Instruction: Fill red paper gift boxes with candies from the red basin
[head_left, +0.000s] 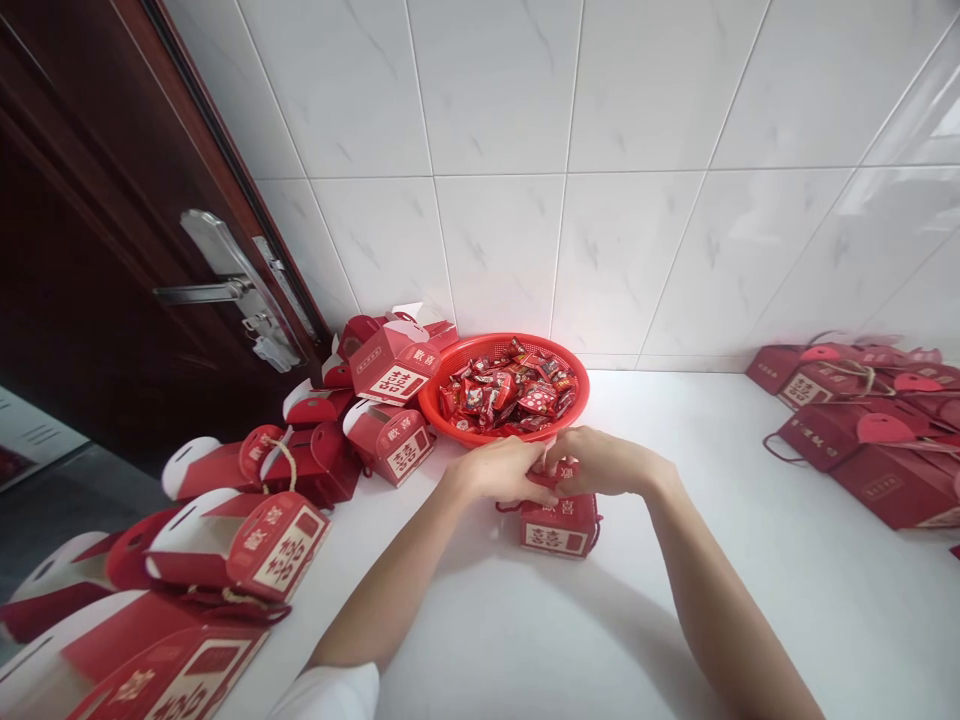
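A small red candy box (556, 530) with a cream label and a dark red cord stands on the white table, close in front of the basket. My left hand (510, 468) grips the top of the box from the left. From the right, my right hand (596, 462) has its fingers bent over the same top flaps. Both sets of fingertips meet there, and they partly hide the flaps. Just behind my hands sits a round red plastic basket (432, 408) filled with wrapped candies (517, 388).
Several open red boxes (281, 540) crowd the table's left side, some stacked beside the basket. On the right stand several closed red boxes (892, 460) with cords. A tiled wall (637, 250) rises behind the table (675, 420). A dark wooden door (90, 200) with a metal handle is at left.
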